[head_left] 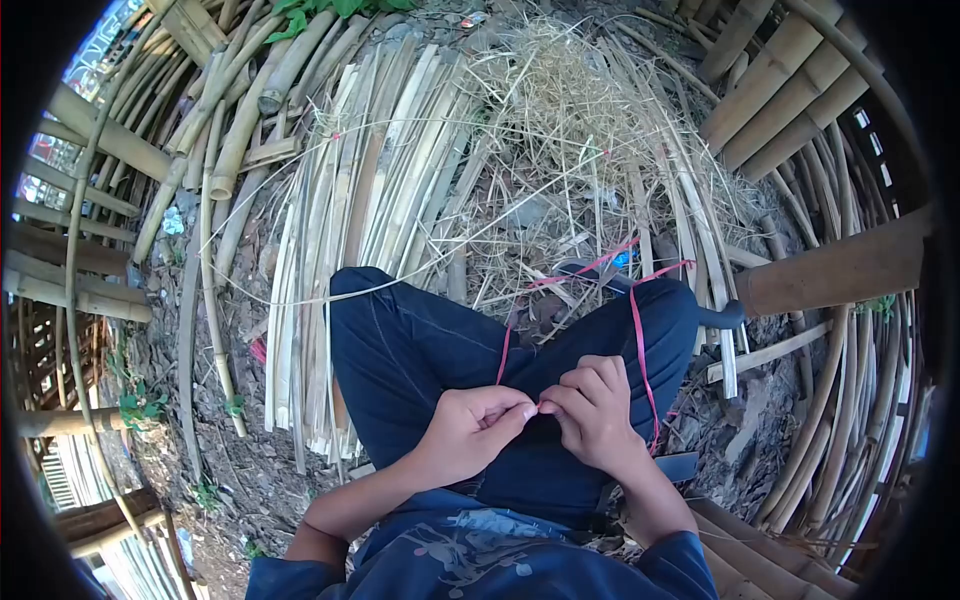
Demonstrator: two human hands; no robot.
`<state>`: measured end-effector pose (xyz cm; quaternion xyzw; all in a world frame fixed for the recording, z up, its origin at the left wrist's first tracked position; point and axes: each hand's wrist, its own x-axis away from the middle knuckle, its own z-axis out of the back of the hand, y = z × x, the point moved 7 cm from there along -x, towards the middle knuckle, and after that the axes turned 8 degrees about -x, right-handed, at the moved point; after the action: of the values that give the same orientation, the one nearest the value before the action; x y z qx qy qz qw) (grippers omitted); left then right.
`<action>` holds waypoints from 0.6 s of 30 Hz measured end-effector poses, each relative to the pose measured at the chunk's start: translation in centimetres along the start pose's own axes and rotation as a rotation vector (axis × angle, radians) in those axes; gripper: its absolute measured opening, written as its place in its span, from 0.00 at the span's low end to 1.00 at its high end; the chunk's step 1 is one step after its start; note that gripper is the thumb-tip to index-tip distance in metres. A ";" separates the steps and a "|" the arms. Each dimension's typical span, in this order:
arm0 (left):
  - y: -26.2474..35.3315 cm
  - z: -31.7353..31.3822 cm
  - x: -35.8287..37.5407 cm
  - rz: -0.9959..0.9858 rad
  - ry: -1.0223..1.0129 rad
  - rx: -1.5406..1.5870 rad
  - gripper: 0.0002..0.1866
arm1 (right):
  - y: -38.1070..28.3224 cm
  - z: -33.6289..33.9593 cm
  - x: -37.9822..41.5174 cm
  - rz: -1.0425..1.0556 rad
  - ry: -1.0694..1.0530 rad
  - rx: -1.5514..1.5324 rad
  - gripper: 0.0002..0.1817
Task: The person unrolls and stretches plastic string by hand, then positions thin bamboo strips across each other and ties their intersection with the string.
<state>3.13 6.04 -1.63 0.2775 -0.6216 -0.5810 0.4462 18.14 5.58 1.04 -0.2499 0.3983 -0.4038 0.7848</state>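
My left hand [478,432] is closed, thumb pressed against the fingers, in front of my lap. My right hand [596,412] faces it with a pinched thumb and forefinger, the fingertips of both hands almost touching. A thin pink plastic string [641,345] runs over my right knee and down behind the right wrist. Another length of it reaches the top of my left hand, and a speck of pink shows between the fingertips. The part inside the fingers is mostly hidden. Dark trousers [400,330] cover my crossed legs beneath the hands.
Split bamboo strips [385,170] lie in a bundle ahead, beside a heap of bamboo shavings [560,100]. A long thin strip [262,298] curves past my left knee. Bamboo poles [240,150] stand left; a thick pole [835,270] juts in from the right.
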 end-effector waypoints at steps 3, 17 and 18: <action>1.0 2.3 -0.1 0.017 0.110 -0.079 0.06 | -0.3 -0.6 0.0 0.040 -0.123 0.181 0.07; -0.1 1.7 -1.1 0.088 0.056 0.004 0.05 | -0.9 -0.6 -0.8 0.120 -0.054 0.273 0.09; -0.2 2.0 -1.1 0.089 0.076 0.006 0.05 | -0.2 -0.8 -0.8 0.007 -0.122 0.032 0.07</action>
<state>1.86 7.94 -1.94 0.2729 -0.6175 -0.5477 0.4942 17.12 6.05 1.07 -0.2600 0.3441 -0.3916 0.8128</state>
